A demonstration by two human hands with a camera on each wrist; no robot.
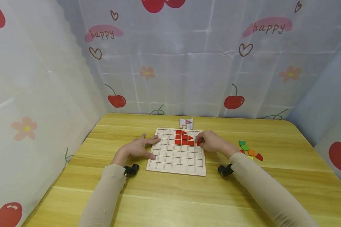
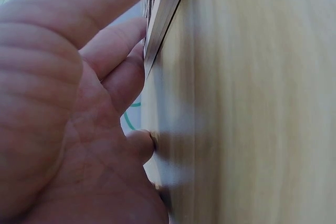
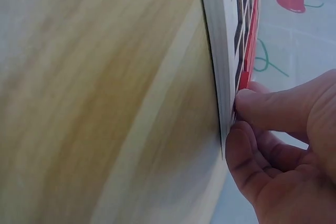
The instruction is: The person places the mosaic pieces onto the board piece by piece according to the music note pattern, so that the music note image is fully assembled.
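Note:
A pale wooden grid board point(image 1: 176, 162) lies on the table. Red pieces point(image 1: 184, 137) fill part of its upper right, in three rows; the top two rows end in a pointed piece. With fingers spread, my left hand point(image 1: 137, 147) rests on the board's left edge; the left wrist view shows its palm beside that edge. At the right edge my right hand point(image 1: 213, 142) pinches a small red piece point(image 1: 198, 144) at the end of the third row. The fingers mostly cover that piece, so its full shape is hidden. In the right wrist view, thumb and fingertips meet at the board's edge.
A small printed pattern card point(image 1: 186, 123) stands behind the board. Right of my right hand lie loose coloured pieces, among them a green piece point(image 1: 245, 147), an orange piece point(image 1: 252, 153) and a red rounded piece point(image 1: 259, 156). A printed curtain point(image 1: 170, 88) hangs behind the table.

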